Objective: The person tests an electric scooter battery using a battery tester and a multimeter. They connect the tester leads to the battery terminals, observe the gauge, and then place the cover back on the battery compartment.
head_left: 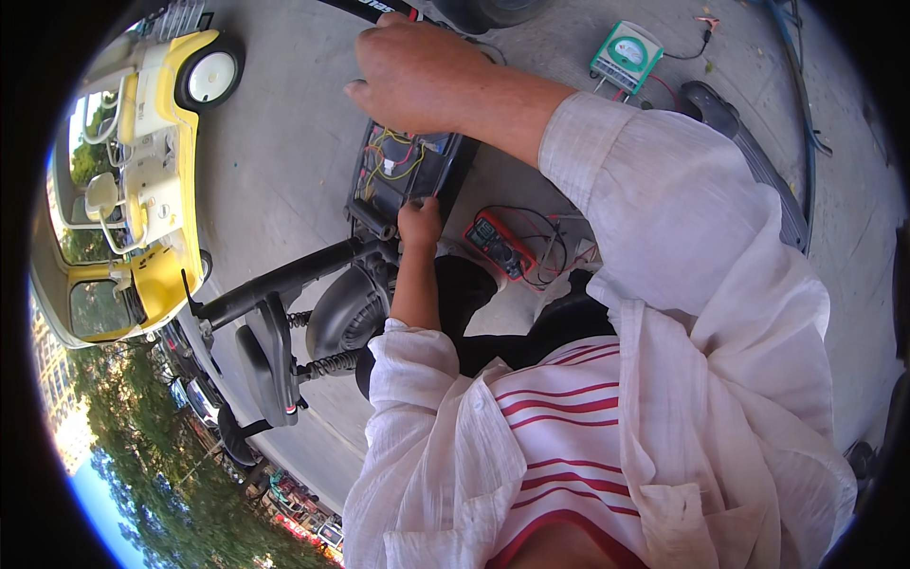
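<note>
The open wiring compartment (409, 171) of a black electric scooter is lying on the concrete ground (284, 171) in the upper middle of the view, its dark tray filled with yellow and red wires. The left hand (420, 224) is pressing against the near edge of that compartment, fingers curled together at the rim; whether they are pinching a wire or only bearing on the plastic cannot be told. The right hand (417, 76) is reaching over the far end of the compartment, knuckles up, fingers bent downward and closed around something hidden beneath the palm, so what it is clasping cannot be made out.

Just beside the left hand, to its right, a red multimeter (500, 246) is lying on the ground with its leads looping around it. Farther off, at the top right, a small green and white meter box (626, 55) is sitting with a cable trailing from it. Below the compartment the scooter's black wheel hub (349, 308) and its coiled springs are showing, with a black seat (270, 358) to the left of them. A yellow and white three-wheeled vehicle (156, 171) is standing well apart at the left edge. The person's loose white shirt sleeves are filling the lower right.
</note>
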### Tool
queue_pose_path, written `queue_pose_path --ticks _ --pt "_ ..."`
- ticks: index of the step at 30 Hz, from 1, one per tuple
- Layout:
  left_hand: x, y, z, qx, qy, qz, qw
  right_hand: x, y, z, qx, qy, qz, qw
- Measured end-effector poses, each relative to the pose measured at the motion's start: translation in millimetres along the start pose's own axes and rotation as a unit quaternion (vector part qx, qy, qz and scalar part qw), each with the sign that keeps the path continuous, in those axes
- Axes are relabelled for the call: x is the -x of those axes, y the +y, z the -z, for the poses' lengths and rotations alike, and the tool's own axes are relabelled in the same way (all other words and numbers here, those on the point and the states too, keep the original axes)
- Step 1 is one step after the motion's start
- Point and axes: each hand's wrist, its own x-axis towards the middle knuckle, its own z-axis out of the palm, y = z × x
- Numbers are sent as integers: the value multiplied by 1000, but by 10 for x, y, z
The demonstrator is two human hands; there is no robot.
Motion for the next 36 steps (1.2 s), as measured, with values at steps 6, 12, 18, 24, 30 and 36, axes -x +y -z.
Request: queue_pose_path --ticks 6,12,18,24,30,36 --pt "-13 -123 -35 184 -30 35 982 -35 -3 33 -21 -28 -6 999" --pt "144 14 67 368 -110 78 920 -46 44 46 -16 -29 -25 999" --pt "186 -23 181 365 -88 47 926 -93 104 -108 -12 1 -10 1000" --pt "86 -355 -33 261 32 -174 949 -115 62 -160 -16 -6 -15 1000" --pt "65 -396 -51 314 -75 10 946 -83 102 -154 -2 -42 0 999" --pt "-159 -222 90 354 -171 90 915 2 314 -134 69 35 220 972"
